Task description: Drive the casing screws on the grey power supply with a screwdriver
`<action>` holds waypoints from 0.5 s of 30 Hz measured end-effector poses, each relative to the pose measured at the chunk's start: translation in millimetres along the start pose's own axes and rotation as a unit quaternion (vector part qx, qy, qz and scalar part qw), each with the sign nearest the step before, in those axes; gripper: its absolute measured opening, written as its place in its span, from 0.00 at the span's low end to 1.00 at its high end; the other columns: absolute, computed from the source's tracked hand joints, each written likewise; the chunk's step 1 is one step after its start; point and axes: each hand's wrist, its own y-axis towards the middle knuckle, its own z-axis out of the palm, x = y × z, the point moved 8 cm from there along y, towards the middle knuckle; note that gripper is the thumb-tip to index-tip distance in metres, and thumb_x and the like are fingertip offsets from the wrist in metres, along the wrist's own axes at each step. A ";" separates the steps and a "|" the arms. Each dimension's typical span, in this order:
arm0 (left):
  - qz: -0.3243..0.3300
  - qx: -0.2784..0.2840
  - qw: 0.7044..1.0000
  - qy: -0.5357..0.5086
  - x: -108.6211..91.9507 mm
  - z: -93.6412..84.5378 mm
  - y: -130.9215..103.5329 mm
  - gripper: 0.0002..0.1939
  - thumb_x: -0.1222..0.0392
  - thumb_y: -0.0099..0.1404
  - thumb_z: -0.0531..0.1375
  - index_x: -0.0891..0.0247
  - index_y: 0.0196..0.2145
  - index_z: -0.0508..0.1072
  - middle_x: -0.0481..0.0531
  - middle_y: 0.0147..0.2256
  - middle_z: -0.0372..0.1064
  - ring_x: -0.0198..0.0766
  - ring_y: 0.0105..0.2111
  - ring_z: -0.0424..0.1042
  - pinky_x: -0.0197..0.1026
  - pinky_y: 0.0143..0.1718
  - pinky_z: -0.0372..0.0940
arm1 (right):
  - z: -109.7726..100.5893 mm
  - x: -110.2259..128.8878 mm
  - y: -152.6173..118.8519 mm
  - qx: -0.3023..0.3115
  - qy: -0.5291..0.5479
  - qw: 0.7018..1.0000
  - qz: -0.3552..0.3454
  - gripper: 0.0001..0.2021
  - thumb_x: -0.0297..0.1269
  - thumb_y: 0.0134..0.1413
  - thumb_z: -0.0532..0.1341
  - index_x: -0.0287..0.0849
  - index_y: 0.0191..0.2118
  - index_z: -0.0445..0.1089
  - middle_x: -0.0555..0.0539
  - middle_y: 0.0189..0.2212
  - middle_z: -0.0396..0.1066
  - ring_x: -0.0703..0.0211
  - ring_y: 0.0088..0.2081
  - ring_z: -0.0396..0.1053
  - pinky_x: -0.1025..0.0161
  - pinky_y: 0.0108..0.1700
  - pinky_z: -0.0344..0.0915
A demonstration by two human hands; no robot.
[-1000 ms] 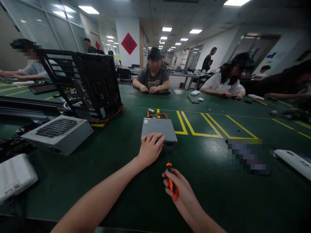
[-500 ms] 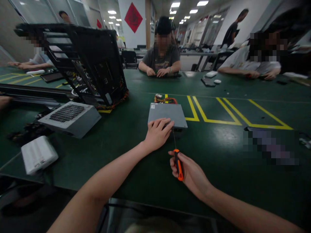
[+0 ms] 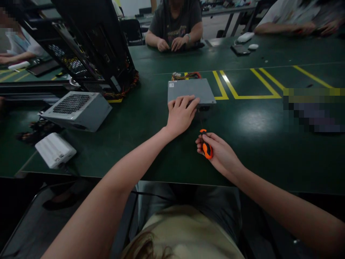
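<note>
Underneath everything, a green bench (image 3: 151,158) with yellow outlines. Toward the left rear, a black computer case (image 3: 99,46), upright. In front of that, a power supply with a fan grille (image 3: 91,111). Mid-bench, a flat grey power supply unit (image 3: 199,90), near edge toward the body, probably for easy reach with a tool. Over that edge, left hand (image 3: 180,117), fingers loosely spread and pressed down, likely for steadiness rather than lifting. Just right of it, right hand (image 3: 221,151), fingers closed around the orange-and-black handle of a screwdriver (image 3: 207,148), shaft aimed at the same edge; impossible to tell whether touching. Smallest, behind the unit, bundled coloured cables (image 3: 194,75).
</note>
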 end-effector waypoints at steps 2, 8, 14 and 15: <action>-0.006 -0.004 1.000 -0.004 -0.3 -1.1 -0.7 0.17 0.62 0.64 0.48 0.57 0.51 0.60 0.51 0.51 0.58 0.44 0.51 0.53 0.48 0.47 0.45 | 1.6 -2.1 -0.4 0.004 -0.003 1.000 0.012 0.06 0.37 0.50 0.57 0.40 0.31 0.68 0.50 0.24 0.67 0.65 0.25 0.64 0.67 0.28 0.61; -0.010 -0.017 1.000 -0.005 -2.1 -5.7 -1.6 0.16 0.62 0.64 0.48 0.57 0.50 0.61 0.51 0.51 0.59 0.44 0.50 0.54 0.48 0.46 0.47 | -1.2 -0.6 -0.2 -0.003 0.004 1.000 0.015 0.06 0.37 0.47 0.60 0.41 0.32 0.67 0.51 0.23 0.66 0.67 0.23 0.62 0.70 0.22 0.56; -0.005 -0.040 0.999 -0.006 -2.3 -7.8 0.7 0.15 0.61 0.64 0.49 0.56 0.49 0.62 0.50 0.51 0.61 0.43 0.50 0.55 0.48 0.45 0.48 | -7.7 4.3 0.1 0.004 0.015 1.000 0.002 0.09 0.40 0.43 0.63 0.41 0.27 0.64 0.53 0.24 0.65 0.68 0.24 0.61 0.70 0.23 0.56; -0.004 -0.043 0.999 -0.006 -2.4 -7.7 1.2 0.15 0.61 0.64 0.49 0.56 0.49 0.62 0.50 0.51 0.61 0.43 0.50 0.56 0.47 0.45 0.48 | -7.8 3.7 0.6 0.012 0.018 1.000 0.009 0.09 0.41 0.44 0.62 0.41 0.28 0.65 0.52 0.24 0.65 0.68 0.25 0.62 0.69 0.25 0.57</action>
